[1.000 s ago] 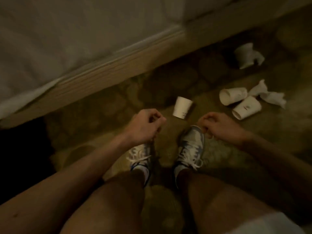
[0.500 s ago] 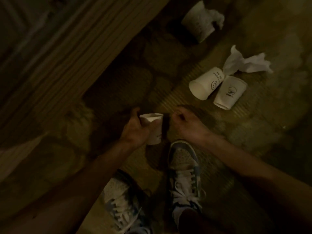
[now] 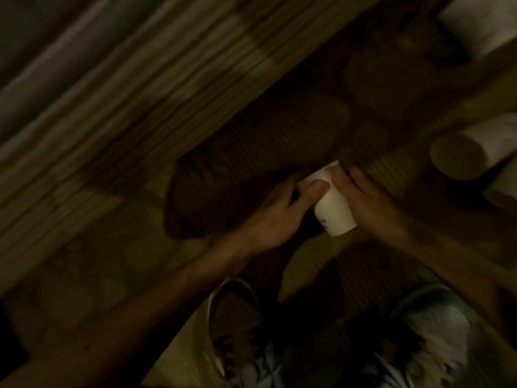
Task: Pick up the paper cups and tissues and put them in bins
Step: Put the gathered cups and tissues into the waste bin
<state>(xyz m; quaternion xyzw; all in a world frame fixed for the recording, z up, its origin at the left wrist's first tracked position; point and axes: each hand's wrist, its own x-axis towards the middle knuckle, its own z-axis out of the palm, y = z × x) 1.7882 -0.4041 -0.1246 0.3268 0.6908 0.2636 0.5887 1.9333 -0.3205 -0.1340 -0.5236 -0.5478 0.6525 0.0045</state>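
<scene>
Down low over the patterned carpet (image 3: 321, 275), just ahead of the person's two sneakers, a white paper cup (image 3: 334, 212) is held between both hands. It is tilted, with the wider mouth end pointing away and the base nearer the person. The left hand (image 3: 272, 217) grips it from one side, the thumb (image 3: 316, 189) laid flat across the cup wall; its other fingers wrap behind, mostly out of sight. The right hand (image 3: 370, 204) closes on the other side, fingers (image 3: 340, 177) curled together against the wall up near the rim. Off to the right another cup (image 3: 464, 155) lies on its side on the carpet, its mouth turned this way, with more blurred white cups at that edge of view. A wooden board (image 3: 167, 88) runs diagonally past on the left.
</scene>
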